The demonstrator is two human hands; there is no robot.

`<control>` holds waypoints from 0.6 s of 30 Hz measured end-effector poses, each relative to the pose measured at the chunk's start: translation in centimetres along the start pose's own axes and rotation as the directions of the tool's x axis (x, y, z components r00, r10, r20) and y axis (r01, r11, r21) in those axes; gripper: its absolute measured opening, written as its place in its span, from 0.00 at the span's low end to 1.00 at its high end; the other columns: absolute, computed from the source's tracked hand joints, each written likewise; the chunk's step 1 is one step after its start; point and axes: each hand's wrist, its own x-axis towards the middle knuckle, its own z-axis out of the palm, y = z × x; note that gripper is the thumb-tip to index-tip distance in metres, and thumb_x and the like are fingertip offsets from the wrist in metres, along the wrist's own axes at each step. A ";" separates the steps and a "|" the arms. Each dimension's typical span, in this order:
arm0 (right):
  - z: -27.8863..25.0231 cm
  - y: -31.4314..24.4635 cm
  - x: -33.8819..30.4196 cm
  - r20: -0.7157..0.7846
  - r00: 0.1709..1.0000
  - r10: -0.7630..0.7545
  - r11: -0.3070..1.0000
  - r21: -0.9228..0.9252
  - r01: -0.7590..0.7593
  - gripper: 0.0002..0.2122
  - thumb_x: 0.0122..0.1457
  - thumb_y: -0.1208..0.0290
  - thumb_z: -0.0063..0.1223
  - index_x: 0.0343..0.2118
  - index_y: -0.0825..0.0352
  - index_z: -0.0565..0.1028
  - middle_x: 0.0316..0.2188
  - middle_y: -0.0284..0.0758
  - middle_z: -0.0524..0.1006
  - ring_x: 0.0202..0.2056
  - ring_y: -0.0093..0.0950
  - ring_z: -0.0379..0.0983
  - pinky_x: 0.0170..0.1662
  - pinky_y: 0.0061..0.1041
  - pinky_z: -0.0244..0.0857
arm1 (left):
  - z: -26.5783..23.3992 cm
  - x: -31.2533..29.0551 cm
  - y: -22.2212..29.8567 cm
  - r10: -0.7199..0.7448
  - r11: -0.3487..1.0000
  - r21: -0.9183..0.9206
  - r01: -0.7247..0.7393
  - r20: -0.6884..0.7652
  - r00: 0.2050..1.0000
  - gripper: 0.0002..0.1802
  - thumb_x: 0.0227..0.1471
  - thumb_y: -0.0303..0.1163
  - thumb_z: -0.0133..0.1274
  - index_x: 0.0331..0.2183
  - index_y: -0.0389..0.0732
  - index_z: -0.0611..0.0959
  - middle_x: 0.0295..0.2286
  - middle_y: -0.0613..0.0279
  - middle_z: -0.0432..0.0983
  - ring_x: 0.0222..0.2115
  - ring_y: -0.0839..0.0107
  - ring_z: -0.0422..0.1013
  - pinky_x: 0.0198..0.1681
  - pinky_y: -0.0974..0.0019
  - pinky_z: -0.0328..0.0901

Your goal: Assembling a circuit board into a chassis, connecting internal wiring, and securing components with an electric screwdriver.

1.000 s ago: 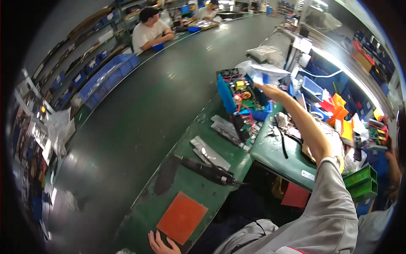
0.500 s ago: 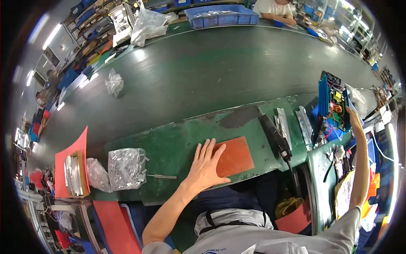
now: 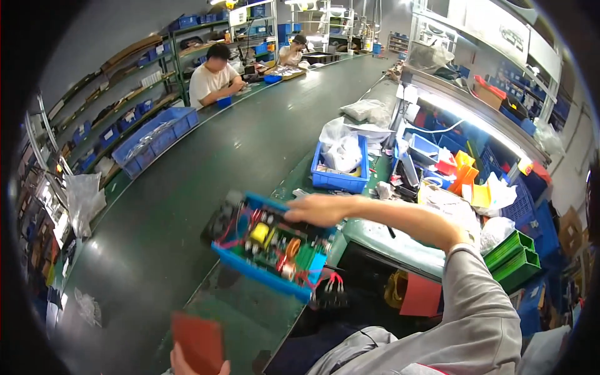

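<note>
My right hand [image 3: 319, 209] grips the near edge of a blue metal housing [image 3: 250, 269] and holds it above the green work surface. Inside the housing is a circuit board [image 3: 275, 244] with a yellow transformer, copper coils and red wires. A cluster of black parts on red leads hangs off its near end, and a black part, blurred, sits at the far end. At the lower edge, my left hand [image 3: 180, 362] holds a reddish-brown rectangular sheet [image 3: 199, 342] with its fingers at the sheet's side; much of that hand is cut off.
A blue bin [image 3: 340, 181] holding a plastic bag stands beyond my right forearm. Green trays [image 3: 512, 256] sit at the right. Across the long dark green belt [image 3: 250, 144] are a blue crate [image 3: 156, 140] and two people at work. A crumpled clear bag [image 3: 87, 306] lies at left.
My view has swung to the right. My right hand has brought the blue housing from the far right to over the bench. My left hand has picked up the reddish-brown sheet it was lying on.
</note>
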 end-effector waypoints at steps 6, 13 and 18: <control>10.3 -2.1 7.5 0.175 0.935 -0.307 0.951 0.028 0.307 0.25 0.70 0.53 0.35 0.62 0.66 0.63 0.49 0.54 0.75 0.52 0.51 0.70 0.56 0.43 0.62 | -3.8 -7.5 -2.5 -0.460 0.861 -0.310 0.403 -0.133 0.878 0.55 0.36 0.39 0.74 0.63 0.41 0.65 0.58 0.46 0.64 0.56 0.48 0.63 0.56 0.50 0.64; 16.5 -6.8 14.2 0.343 0.775 -0.531 0.813 -0.048 0.580 0.26 0.70 0.52 0.32 0.65 0.63 0.59 0.42 0.55 0.76 0.46 0.54 0.72 0.51 0.48 0.65 | -4.0 -11.7 -3.6 -0.387 0.896 -0.271 0.351 -0.091 0.917 0.60 0.36 0.35 0.72 0.66 0.40 0.57 0.61 0.45 0.56 0.59 0.48 0.58 0.62 0.50 0.56; 17.9 -6.4 15.1 0.241 0.812 -0.532 0.768 -0.266 0.582 0.22 0.70 0.55 0.35 0.58 0.65 0.67 0.42 0.50 0.75 0.46 0.48 0.72 0.51 0.44 0.66 | -2.9 -9.5 -2.4 -0.306 0.910 -0.318 0.268 -0.077 0.949 0.59 0.34 0.41 0.73 0.65 0.41 0.60 0.60 0.45 0.58 0.59 0.47 0.59 0.61 0.50 0.56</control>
